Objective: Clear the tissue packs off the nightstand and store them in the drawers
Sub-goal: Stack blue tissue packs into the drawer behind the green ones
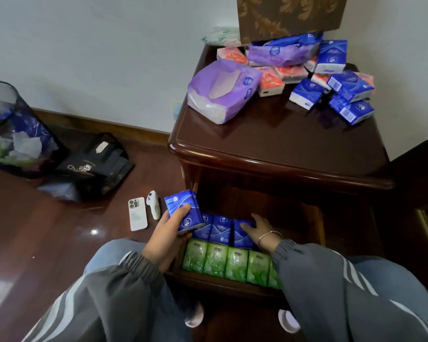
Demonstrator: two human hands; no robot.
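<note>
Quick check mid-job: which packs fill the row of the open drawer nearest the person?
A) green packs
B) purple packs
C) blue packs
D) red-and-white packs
A: the green packs line the front of the drawer, nearest the knees. The blue row stands behind them, and the left hand holds a blue pack above its left end.

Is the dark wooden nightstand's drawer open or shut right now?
Open. The dark wooden drawer is pulled out, showing rows of green tissue packs and blue tissue packs standing inside.
</note>
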